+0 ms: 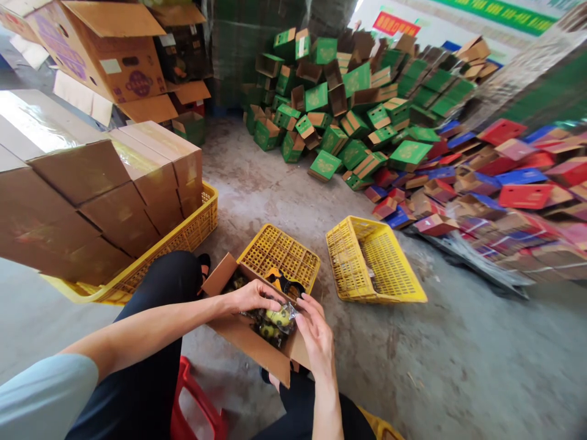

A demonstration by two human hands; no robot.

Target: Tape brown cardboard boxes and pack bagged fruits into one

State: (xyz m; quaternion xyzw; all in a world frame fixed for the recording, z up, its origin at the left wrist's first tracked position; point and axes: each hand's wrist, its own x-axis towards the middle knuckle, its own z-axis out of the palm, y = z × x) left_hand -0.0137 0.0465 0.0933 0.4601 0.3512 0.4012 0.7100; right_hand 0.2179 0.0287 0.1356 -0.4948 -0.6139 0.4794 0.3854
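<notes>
Over an open cardboard box [257, 347], my left hand [257, 297] and my right hand [316, 333] hold a clear plastic bag of fruit [280, 318] between them. The fruit is round and yellow-green with dark markings; its exact kind is unclear. My left fingers grip the bag's left side from above, and my right fingers pinch its right edge. More bagged fruit [270, 333] lies below inside the box. Just behind the box, a yellow-and-black tool [277, 280], perhaps a tape dispenser, rests on an upturned yellow crate [261, 244].
Stacked brown cartons [114, 201] fill a yellow crate [202, 211] at left. Another yellow crate [389, 263] lies to the right. Green boxes [323, 165] and red and blue boxes [525, 195] are heaped beyond. A red stool [197, 397] is by my legs.
</notes>
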